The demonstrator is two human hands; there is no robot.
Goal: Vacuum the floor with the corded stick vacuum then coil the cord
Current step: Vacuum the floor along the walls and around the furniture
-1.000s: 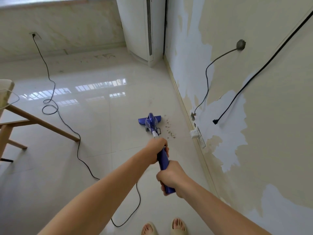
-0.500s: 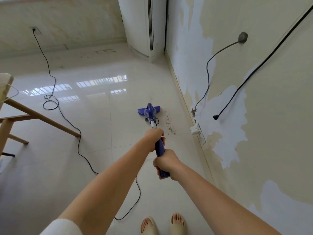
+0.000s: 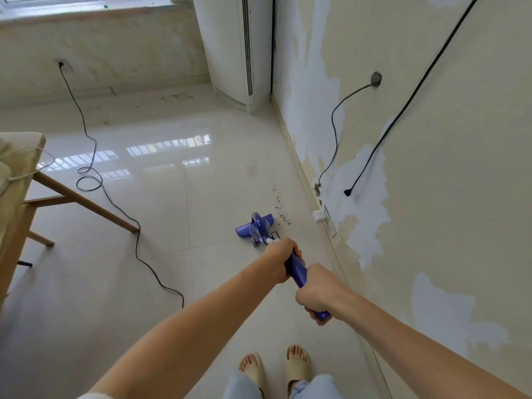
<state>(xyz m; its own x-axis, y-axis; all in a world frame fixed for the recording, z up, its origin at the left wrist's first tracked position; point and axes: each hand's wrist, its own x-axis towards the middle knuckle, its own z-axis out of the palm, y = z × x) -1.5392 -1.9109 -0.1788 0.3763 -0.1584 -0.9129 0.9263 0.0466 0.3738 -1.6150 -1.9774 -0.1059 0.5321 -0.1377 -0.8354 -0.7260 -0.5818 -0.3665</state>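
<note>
I am gripping the purple stick vacuum's (image 3: 298,273) handle with both hands, left hand (image 3: 280,262) ahead, right hand (image 3: 318,293) nearer me. Its head (image 3: 253,227) is resting on the tiled floor (image 3: 161,214), dirt specks (image 3: 280,207) at one o'clock; its black cord (image 3: 135,223) is trailing toward ten o'clock.

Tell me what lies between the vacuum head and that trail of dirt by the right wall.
Nothing visible does. The vacuum head sits just left of the dirt trail, with only bare tile between them. The black cord lies well to the left. Both hands grip the handle.
</note>
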